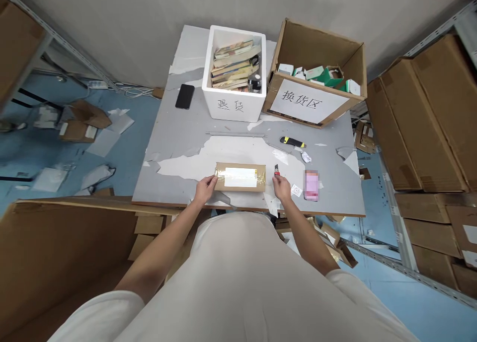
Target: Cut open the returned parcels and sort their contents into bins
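A taped cardboard box (240, 183) with a white label lies near the front edge of the table. My left hand (205, 189) grips its left end, with the thumb and fingers closed on the corner. Just right of the box, my right hand (282, 188) is closed on a red box cutter (277, 171), its dark tip pointing away from me. Beyond that hand lies a black and yellow utility knife (292, 142). A pink item (311, 185), blurred in the picture, rests farther right beside a small printed paper (296, 190).
On the table (175, 128), with its torn grey covering, stand a white foam box (234, 106) of booklets and a cardboard carton (298, 96) of small boxes. A black phone (185, 97) lies at the left. A large open carton (74, 242) stands front left; stacked cartons (421, 118) fill the right.
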Motion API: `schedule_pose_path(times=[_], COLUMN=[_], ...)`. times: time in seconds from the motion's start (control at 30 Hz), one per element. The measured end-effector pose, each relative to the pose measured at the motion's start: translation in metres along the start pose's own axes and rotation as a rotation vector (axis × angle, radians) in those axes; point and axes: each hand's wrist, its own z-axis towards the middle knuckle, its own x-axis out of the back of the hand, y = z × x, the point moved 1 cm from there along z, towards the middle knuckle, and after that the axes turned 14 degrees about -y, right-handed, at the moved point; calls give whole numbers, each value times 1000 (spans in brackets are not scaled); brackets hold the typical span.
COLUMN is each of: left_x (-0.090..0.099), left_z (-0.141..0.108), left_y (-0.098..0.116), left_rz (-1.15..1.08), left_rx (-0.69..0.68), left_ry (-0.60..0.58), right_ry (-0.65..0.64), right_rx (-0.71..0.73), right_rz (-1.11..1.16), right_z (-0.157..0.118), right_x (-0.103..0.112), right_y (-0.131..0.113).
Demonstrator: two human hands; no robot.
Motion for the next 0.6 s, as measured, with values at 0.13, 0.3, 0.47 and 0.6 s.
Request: schedule_pose_path(times=[0.13, 0.3, 0.47, 0.6], left_x=[-2, -4, -11, -27], left_z=[-6, -16, -31, -39], left_y=[4, 6, 7, 6], left_rz=[2, 0, 234, 573], left_rx=[21, 15, -265, -681], left_ry=[10, 4, 149, -44], right_ry=[-20, -36, 48, -141], right_rx=[-239, -231, 31, 581], right_rz=[-195, -185, -112, -302], right_z=[2, 5, 0, -19], right_x=[3, 8, 29, 29], right_y=[22, 18, -36, -106])
